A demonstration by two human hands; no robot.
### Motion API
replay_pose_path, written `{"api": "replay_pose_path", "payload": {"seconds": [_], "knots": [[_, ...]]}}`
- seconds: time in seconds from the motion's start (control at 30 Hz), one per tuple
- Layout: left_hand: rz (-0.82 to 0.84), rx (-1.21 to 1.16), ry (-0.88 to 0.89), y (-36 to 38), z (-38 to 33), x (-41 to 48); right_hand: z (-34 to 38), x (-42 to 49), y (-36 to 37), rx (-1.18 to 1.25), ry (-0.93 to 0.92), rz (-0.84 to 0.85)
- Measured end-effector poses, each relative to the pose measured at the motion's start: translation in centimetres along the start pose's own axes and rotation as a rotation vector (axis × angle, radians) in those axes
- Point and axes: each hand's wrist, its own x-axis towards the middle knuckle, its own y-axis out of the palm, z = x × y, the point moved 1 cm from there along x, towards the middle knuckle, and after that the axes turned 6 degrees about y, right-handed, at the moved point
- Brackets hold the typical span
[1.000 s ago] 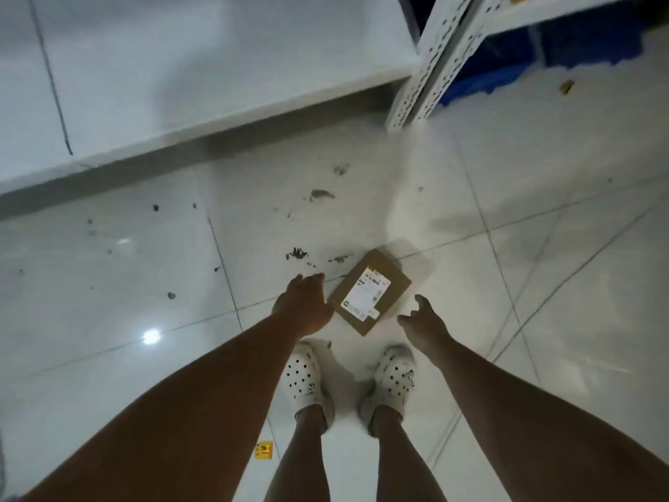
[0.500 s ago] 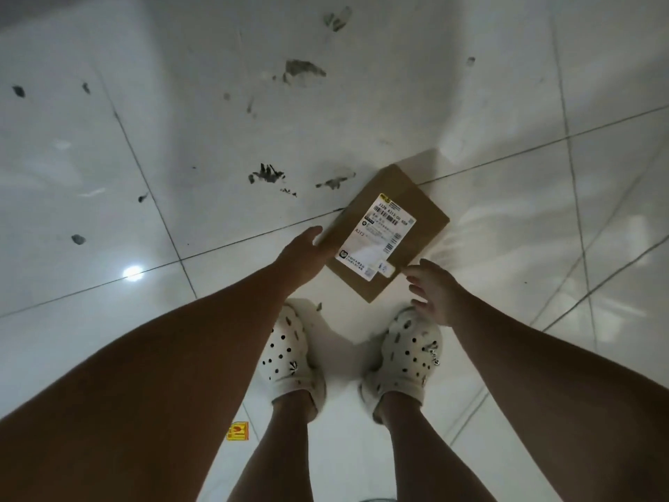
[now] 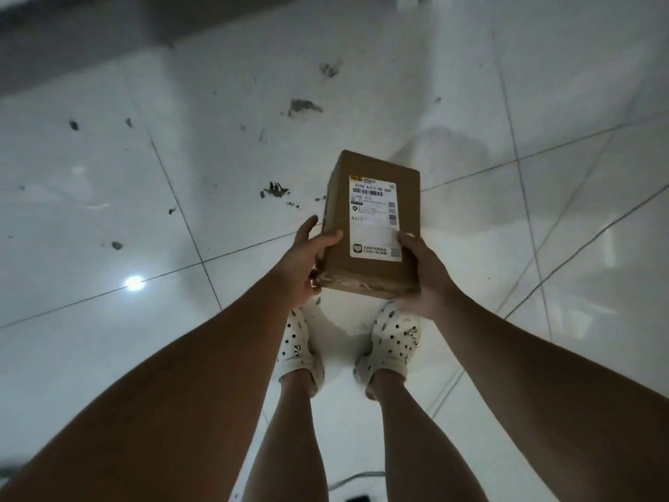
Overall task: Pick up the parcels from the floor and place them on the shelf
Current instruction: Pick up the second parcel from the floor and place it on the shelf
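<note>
A brown cardboard parcel [image 3: 373, 226] is held off the floor [image 3: 144, 211] between both hands, in front of the body and above the feet. Both bare forearms are stretched forward and down from the lower corners of the view, converging on the box. The left hand [image 3: 304, 262] is pressed against the left side of the parcel near its lower end, with the thumb laid over the top face and the fingers wrapped along the side. The right hand [image 3: 425, 273] is cupped around the lower right corner, with the thumb resting on the top face at the edge of the label [image 3: 374, 219]. Each grip is closed on the parcel, so the box is clamped from both sides.

A white shipping label is stuck on the top face. A barcode is printed near its top, and the code "A313" can be read on the left below it; a line of digits above the barcode also contains "A313". The smaller print is too blurred to read. A square code is seen at the bottom right of the label.

The box is rectangular, matte, with clear tape wrinkled along its near edge. The floor is made of glossy white tiles with dark grout lines and dark scuff marks [image 3: 275, 190]. White perforated clogs [image 3: 392, 342] are worn on the feet.
</note>
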Motion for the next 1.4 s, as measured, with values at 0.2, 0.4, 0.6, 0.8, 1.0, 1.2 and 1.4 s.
{"api": "replay_pose_path", "payload": {"seconds": [0.2,0.4,0.6,0.8,1.0,1.2,1.4], "knots": [[0.037,-0.002,0.149,-0.9,-7.7,-10.7,6.2,-9.8,8.5,-0.269,-0.042,0.011],[0.114,0.122,0.485,0.8,-19.0,-24.0,13.8,-23.2,18.5,-0.367,-0.304,0.097],[0.147,0.109,0.737,3.7,-26.2,-40.5,18.4,-40.6,27.1,-0.433,-0.571,0.143],[0.171,0.141,1.068,5.3,-32.1,-57.2,20.1,-57.2,35.1,-0.493,-0.855,0.257],[0.214,0.266,1.390,6.3,-35.3,-70.4,20.5,-70.4,41.3,-0.553,-1.154,0.372],[0.174,0.362,1.712,7.4,-37.9,-79.6,21.4,-78.8,45.3,-0.493,-1.368,0.484],[0.058,0.313,1.890,9.0,-42.1,-84.9,24.5,-84.1,48.7,-0.604,-1.529,0.514]]}}
